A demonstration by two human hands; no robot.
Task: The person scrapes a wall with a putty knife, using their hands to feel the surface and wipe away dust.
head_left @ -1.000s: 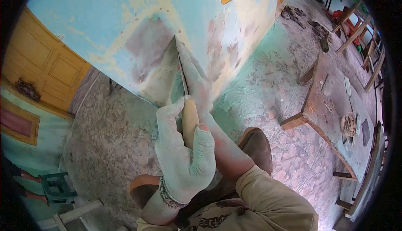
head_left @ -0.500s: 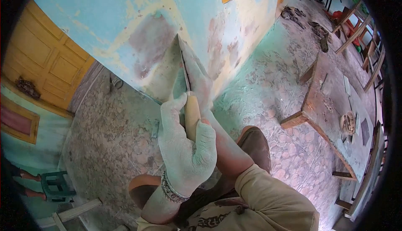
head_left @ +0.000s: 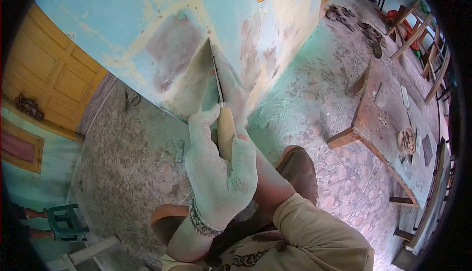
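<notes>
My left hand (head_left: 219, 168), coated in pale dust and wearing a bracelet, is closed round the wooden handle (head_left: 226, 132) of a tool. Its thin metal blade (head_left: 217, 74) points up along the wall corner, seen almost edge-on. Beyond it, my right hand (head_left: 232, 77) lies against the blade's right side near the corner, fingers stretched upward and partly hidden. The blue and cream wall (head_left: 132, 30) has a rough grey-brown patch (head_left: 173, 50) left of the blade tip.
At the right is a worn wooden table (head_left: 388, 118) with a small bowl (head_left: 406, 141). Yellow doors (head_left: 54, 69) and a green stool (head_left: 68, 222) are at the left, with a person's legs beside the stool. Sandals (head_left: 339, 16) lie on the patterned floor (head_left: 123, 172).
The view has shifted slightly. Both hands and the tool keep nearly the same place at the wall corner, with my left hand still round the handle.
</notes>
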